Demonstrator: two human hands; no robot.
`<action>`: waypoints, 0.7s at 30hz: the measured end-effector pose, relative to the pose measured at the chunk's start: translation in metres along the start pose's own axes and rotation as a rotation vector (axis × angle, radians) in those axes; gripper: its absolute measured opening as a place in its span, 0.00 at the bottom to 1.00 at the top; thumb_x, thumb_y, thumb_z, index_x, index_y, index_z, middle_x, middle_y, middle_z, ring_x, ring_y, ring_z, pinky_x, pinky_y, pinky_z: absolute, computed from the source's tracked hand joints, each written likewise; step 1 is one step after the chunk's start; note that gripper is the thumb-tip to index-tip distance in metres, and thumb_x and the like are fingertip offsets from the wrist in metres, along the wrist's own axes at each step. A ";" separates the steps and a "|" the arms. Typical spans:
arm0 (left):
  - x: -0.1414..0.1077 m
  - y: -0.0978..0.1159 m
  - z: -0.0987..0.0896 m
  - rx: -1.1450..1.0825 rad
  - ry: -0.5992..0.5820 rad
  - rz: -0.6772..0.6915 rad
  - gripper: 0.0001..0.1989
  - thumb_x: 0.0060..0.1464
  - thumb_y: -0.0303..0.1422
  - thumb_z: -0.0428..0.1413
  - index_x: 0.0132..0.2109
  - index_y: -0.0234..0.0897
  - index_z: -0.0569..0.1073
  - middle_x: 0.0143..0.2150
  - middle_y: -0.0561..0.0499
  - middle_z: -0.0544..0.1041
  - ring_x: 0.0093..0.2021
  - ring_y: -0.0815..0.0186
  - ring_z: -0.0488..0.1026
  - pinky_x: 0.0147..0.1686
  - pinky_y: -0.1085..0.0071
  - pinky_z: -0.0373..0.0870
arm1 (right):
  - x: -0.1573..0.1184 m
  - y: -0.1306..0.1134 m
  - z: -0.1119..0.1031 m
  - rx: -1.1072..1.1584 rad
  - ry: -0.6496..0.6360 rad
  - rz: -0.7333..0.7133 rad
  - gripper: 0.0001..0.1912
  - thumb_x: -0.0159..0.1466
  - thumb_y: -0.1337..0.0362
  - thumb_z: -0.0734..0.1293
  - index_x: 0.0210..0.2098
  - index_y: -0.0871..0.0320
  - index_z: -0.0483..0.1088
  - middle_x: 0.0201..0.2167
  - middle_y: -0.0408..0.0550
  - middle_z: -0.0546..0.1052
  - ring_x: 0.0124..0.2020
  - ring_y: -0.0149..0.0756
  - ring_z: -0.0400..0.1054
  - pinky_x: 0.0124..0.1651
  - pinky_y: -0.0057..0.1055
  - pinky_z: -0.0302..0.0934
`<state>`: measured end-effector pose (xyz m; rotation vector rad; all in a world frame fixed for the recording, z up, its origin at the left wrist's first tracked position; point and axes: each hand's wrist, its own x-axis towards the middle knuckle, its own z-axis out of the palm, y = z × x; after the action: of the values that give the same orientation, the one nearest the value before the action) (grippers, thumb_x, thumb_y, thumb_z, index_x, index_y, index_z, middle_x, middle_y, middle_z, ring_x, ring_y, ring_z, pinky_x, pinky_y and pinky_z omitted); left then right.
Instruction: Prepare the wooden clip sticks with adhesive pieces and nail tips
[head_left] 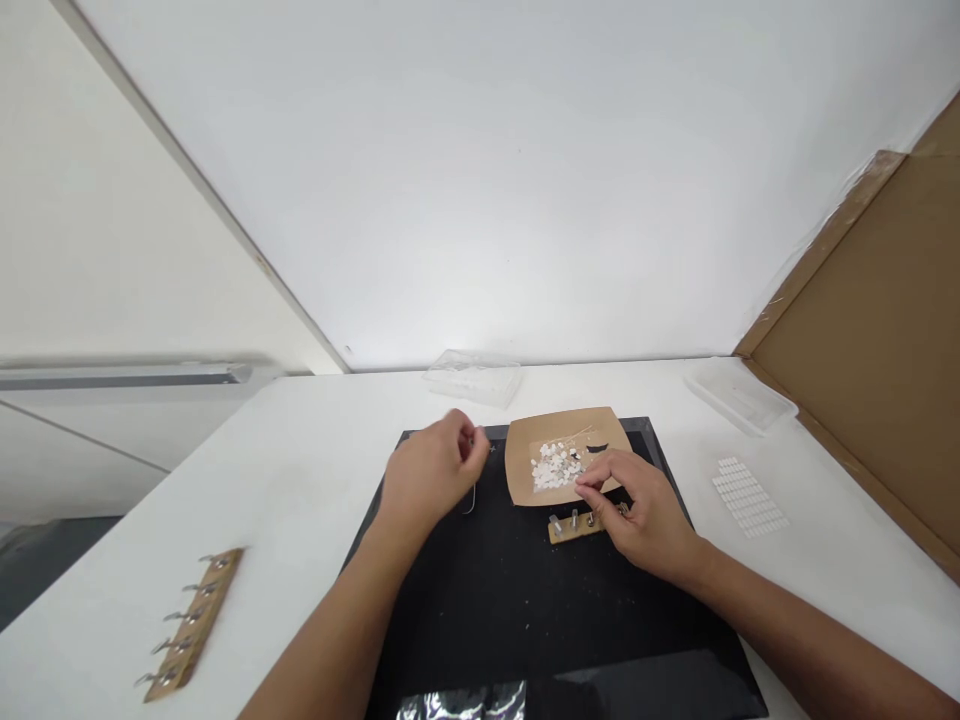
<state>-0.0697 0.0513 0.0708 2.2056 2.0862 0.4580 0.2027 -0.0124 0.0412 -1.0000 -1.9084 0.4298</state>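
Note:
A shallow brown cardboard tray [619,440] rests on a black mat [480,600]. Inside it lies a heap of small white pieces [555,465], with thin pale sticks and dark scraps behind. My right hand [637,505] is over the tray's front right edge, thumb and forefinger pinched beside the white pieces; whatever they hold is too small to name. Below that hand, partly covered, is a wooden strip with metal clips [564,530]. Left of the tray, my left hand [435,465] is closed in a pinch above the mat, its contents hidden. A thin metal loop [470,500] shows beside it.
Another wooden strip with metal clips [191,625] lies on the white table at left. A clear plastic lid [476,378] is at the back, a clear plastic box [742,397] at back right. A sheet of white stickers [750,497] lies right of the mat. A cardboard panel [877,330] stands at right.

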 end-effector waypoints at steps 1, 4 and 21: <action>0.004 -0.005 0.002 0.051 -0.019 -0.113 0.19 0.66 0.46 0.47 0.45 0.37 0.75 0.36 0.43 0.82 0.34 0.54 0.78 0.29 0.67 0.64 | 0.000 0.001 -0.001 -0.006 0.003 -0.001 0.05 0.73 0.65 0.66 0.39 0.53 0.70 0.35 0.48 0.79 0.39 0.41 0.74 0.45 0.40 0.69; 0.010 -0.018 0.013 0.105 -0.073 -0.212 0.25 0.66 0.51 0.46 0.44 0.35 0.76 0.44 0.34 0.82 0.42 0.46 0.79 0.31 0.65 0.67 | 0.000 0.003 -0.003 -0.037 0.013 -0.012 0.05 0.74 0.66 0.65 0.39 0.53 0.69 0.36 0.48 0.78 0.39 0.41 0.73 0.45 0.41 0.68; 0.010 -0.020 0.016 0.002 -0.142 -0.129 0.16 0.64 0.44 0.52 0.37 0.39 0.78 0.43 0.39 0.81 0.44 0.48 0.77 0.34 0.63 0.68 | 0.004 0.012 -0.010 -0.057 0.073 0.007 0.04 0.74 0.65 0.65 0.40 0.54 0.69 0.36 0.48 0.77 0.39 0.40 0.72 0.43 0.38 0.67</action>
<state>-0.0847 0.0647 0.0516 2.0232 2.1372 0.2801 0.2155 -0.0025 0.0409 -1.0453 -1.8616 0.3406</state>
